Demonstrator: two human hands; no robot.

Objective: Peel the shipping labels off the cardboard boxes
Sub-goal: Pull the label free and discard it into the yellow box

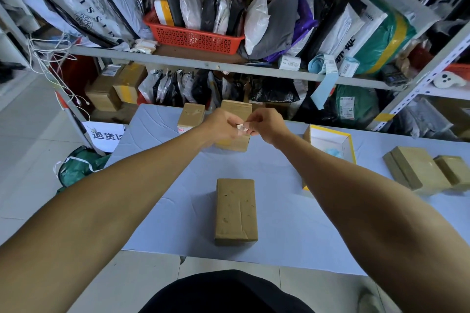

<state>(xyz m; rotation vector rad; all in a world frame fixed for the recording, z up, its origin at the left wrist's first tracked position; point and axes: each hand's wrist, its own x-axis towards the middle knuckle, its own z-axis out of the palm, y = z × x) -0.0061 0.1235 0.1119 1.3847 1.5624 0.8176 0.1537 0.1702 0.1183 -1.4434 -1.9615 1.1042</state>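
Note:
Both my hands meet above the far middle of the table. My left hand and my right hand pinch a small crumpled white piece of shipping label between their fingertips. Behind and under them stands a cardboard box, partly hidden by the hands. A second small box stands just left of it, with a label strip at its lower edge. Near me lies a bare cardboard box with torn marks on its top face.
An open yellow-edged box holding something blue sits right of my right arm. Two flat cardboard boxes lie at the table's right. A blue-grey sheet covers the table. Shelves with parcels and a red basket stand behind.

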